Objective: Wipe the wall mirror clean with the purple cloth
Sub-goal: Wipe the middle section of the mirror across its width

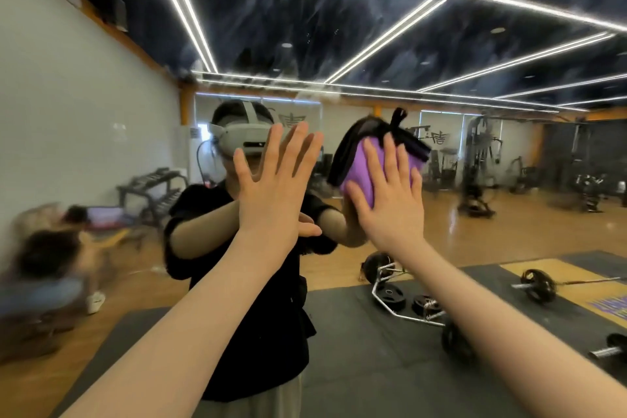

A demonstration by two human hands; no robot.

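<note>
Two bare hands are raised flat toward a wall mirror (509, 214) that fills nearly the whole view. At about 1 o'clock from the frame's centre, the right hand (386, 193) presses the purple cloth (359, 170) against the glass with straight, spread fingers; nothing is curled round it, so the palm alone pins the cloth. A dark edge or backing of the cloth (349, 146) folds out above and to the left of the fingers, with a small dark tab sticking up at 12 o'clock of the hand.

At about 11 o'clock from centre, the left hand (274, 180) is also released, fingers straight and together, palm toward the mirror and holding nothing. Whether it touches the glass cannot be told.

Judging by its folds, the cloth is soft, light and limp. It would likely slide or drop if pressure eased, so a broad flat palm over its middle, with loose edges tucked under the fingers, seems the surest hold. The mirror is rigid and smooth, and probably wants even, moderate pressure.

Further out, the glass reflects the person in a black top (258, 316) wearing a headset, bright ceiling light strips at 12 o'clock, weight plates (390, 295) on dark mats at 5 o'clock, and gym machines at 3 o'clock.
</note>
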